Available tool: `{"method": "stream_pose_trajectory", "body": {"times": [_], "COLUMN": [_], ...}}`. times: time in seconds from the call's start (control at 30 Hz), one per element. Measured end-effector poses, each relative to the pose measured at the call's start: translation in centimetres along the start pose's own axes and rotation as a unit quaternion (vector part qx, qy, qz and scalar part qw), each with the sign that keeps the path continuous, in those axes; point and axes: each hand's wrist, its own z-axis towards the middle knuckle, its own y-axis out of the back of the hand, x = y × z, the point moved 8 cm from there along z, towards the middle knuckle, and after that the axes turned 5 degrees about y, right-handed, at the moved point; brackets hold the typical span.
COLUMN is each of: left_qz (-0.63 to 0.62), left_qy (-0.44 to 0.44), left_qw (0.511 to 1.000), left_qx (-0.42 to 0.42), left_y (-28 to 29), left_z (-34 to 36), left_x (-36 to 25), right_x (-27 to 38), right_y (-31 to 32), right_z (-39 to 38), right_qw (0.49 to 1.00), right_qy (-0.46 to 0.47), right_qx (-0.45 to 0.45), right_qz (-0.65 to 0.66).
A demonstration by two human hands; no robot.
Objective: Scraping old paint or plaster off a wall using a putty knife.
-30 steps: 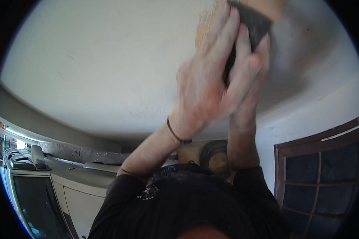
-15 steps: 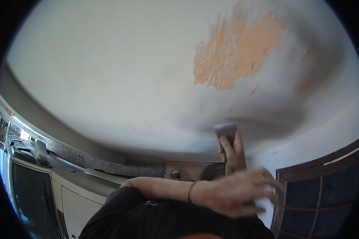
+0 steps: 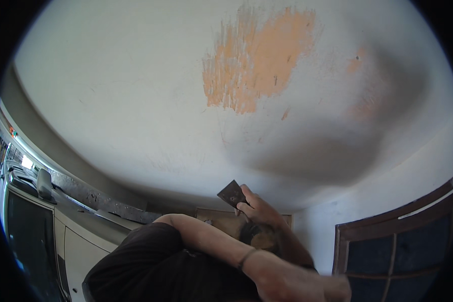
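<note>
My right hand (image 3: 254, 206) is closed round a putty knife (image 3: 231, 194), whose wide dark blade points up and to the left. The blade stands in front of the lower part of the white wall (image 3: 151, 90); whether it touches is hard to tell. Higher on that wall is a large ragged orange patch (image 3: 267, 55) with streaky edges, and a smaller orange spot (image 3: 355, 65) lies to its right. Across my body reaches my left arm, a thin band at its wrist. At the lower edge, my left hand (image 3: 297, 282) is blurred and its fingers are mostly hidden.
A pale cabinet (image 3: 85, 256) with a dark glass front stands at the left, with a dark handset-like object (image 3: 44, 182) on top. To the right is a brown-framed door or window (image 3: 370, 231) with dark panes. Dark round things sit on the floor below.
My right hand has lowered the putty knife and turned its blade leftward. My left hand has moved down toward the lower edge. The view has shifted, so the orange patch sits farther left.
</note>
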Motion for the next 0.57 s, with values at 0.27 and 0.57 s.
{"method": "stream_pose_trajectory", "body": {"times": [0.27, 0.57], "left_qz": [0.501, 0.29], "left_qy": [0.262, 0.431], "left_qw": [0.678, 0.732], "left_qx": [-0.469, -0.441], "left_y": [15.2, 14.3], "left_z": [-15.0, -17.6], "left_x": [-4.9, 0.5], "right_x": [1.0, 4.6], "right_y": [3.1, 4.4], "right_z": [-5.3, -6.2], "right_qw": [0.856, 0.904], "right_qy": [0.191, 0.234], "right_qx": [-0.246, -0.188], "right_qz": [0.414, 0.303]}}
